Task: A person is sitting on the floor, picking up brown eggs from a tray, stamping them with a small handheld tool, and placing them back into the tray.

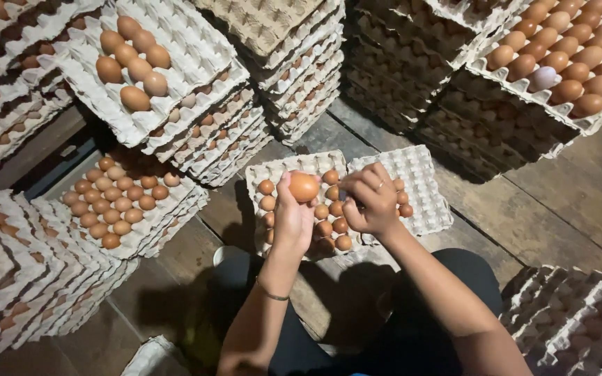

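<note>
left hand (292, 216): raised, fingers wrapped on a brown egg (304, 186), egg sits at the fingertips, above the near tray (276, 169)
right hand (369, 202): just right of the egg, fingers curled together round a small dark thing (343, 196); too small to tell what it is; ring on one finger
egg: held in air over the near tray's left half, touching only the left hand
near tray: grey pulp tray on the floor (552, 216), straight ahead of the knees, part filled with brown eggs down its left and middle columns
second tray (419, 181): touching the near tray's right edge, mostly bare cups, a few eggs at its left side under the right hand
left stack (175, 209): left of the near tray, top tray holds a cluster of brown eggs, rest bare
upper-left stack (196, 63): behind and left of the near tray, tilted top tray with seven or so eggs
back stacks (301, 76): behind the near tray, tall, eggs visible between layers
upper-right stack (524, 87): behind and right of the near tray, top tray nearly full, one pale egg (543, 78) among brown
right stack (573, 313): right of and nearer than the near tray, bare trays
floor: dark wood planks
wrist: thin band (273, 295) on the left arm
</note>
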